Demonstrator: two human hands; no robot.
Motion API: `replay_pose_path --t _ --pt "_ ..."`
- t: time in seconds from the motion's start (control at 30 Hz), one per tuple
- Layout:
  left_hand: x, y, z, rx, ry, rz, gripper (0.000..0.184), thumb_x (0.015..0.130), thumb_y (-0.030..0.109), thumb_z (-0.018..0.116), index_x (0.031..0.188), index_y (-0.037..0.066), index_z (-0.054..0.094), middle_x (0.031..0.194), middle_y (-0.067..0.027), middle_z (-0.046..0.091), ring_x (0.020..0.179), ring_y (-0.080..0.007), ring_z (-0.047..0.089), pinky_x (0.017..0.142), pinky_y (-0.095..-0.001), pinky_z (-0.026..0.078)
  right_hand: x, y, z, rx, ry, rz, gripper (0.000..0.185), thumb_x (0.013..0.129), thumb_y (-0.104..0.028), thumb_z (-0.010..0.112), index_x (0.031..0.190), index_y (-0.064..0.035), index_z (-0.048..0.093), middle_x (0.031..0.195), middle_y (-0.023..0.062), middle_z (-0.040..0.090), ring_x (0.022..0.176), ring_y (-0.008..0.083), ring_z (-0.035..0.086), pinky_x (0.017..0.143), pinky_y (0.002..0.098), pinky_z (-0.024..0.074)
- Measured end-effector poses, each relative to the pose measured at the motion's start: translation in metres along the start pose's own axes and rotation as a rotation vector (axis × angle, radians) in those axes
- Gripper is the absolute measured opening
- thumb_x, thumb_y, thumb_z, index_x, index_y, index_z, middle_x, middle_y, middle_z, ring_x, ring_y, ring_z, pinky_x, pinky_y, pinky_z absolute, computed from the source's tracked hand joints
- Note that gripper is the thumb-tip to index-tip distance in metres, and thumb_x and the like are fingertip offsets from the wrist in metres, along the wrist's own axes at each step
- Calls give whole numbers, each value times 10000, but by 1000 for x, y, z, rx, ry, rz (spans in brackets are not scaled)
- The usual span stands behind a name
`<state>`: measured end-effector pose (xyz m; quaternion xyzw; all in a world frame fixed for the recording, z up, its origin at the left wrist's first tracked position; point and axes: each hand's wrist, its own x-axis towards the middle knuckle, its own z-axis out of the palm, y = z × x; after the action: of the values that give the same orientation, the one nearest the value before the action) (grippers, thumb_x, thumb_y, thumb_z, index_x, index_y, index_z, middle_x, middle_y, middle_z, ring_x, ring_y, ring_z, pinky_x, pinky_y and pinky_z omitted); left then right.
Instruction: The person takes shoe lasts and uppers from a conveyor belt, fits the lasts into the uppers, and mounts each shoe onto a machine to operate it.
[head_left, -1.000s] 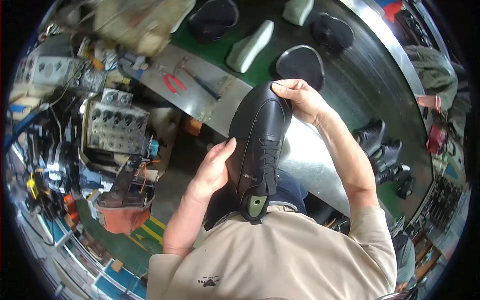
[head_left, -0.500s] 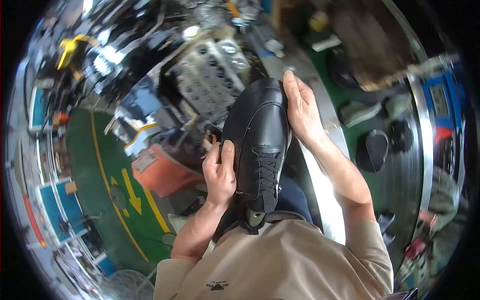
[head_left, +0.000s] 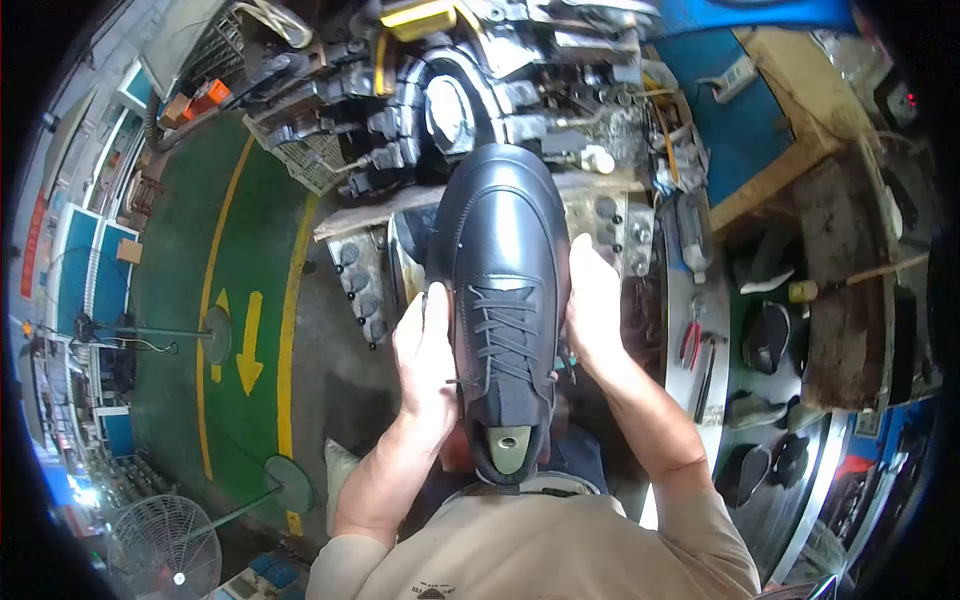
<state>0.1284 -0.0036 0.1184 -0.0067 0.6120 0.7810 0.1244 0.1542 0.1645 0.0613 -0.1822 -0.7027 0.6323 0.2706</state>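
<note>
A black lace-up shoe (head_left: pixel 508 240) is held up in front of my chest, its toe pointing away from me. Inside its opening at the heel end shows a green shoe last (head_left: pixel 508 449) with a round hole. My left hand (head_left: pixel 424 350) grips the shoe's left side, thumb up along the edge. On the opposite side my right hand (head_left: pixel 594 305) is pressed against the upper. The fingers beneath the shoe are hidden on both sides. Just past the toe stands a machine (head_left: pixel 450 105) with metal clamps around a curved opening.
Knob panels (head_left: pixel 360 285) flank the machine's front. On the metal bench to the right lie red-handled pliers (head_left: pixel 692 335). Several shoes and lasts (head_left: pixel 768 337) stand on a rack beyond. A floor fan (head_left: pixel 165 550) is at lower left, beside a green walkway (head_left: pixel 235 430) with yellow markings.
My view has turned toward the machine, which now lies straight ahead. The shoe has gone from slightly tilted to nearly upright in view. My right hand has slid from the toe toward the shoe's middle.
</note>
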Motion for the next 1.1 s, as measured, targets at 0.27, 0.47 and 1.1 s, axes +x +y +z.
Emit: replay_pose_path --t 0.27,0.47,1.1 --pt "106 10 -11 -386 -108 -142 319 1043 276 436 1069 19 624 944 -41 658 816 -115 622 747 -264 506 70 -4 47 523 -161 361 261 991 -246 532 1050 -4 612 994 83 652 891 176 609 823 329 493" --pt "157 1 6 -399 -18 -74 266 1033 246 465 996 29 614 883 -34 638 769 -112 614 704 -266 513 112 -2 75 933 -103 539 217 990 -212 494 973 -24 601 916 82 636 827 183 622 803 357 541" --pt "181 -15 -1 -416 -6 -113 265 1006 264 530 1102 37 628 979 -33 662 845 -130 634 760 -291 522 127 18 87 1003 -107 553 244 1016 -236 463 1002 -24 583 948 107 630 838 204 620 796 378 538"
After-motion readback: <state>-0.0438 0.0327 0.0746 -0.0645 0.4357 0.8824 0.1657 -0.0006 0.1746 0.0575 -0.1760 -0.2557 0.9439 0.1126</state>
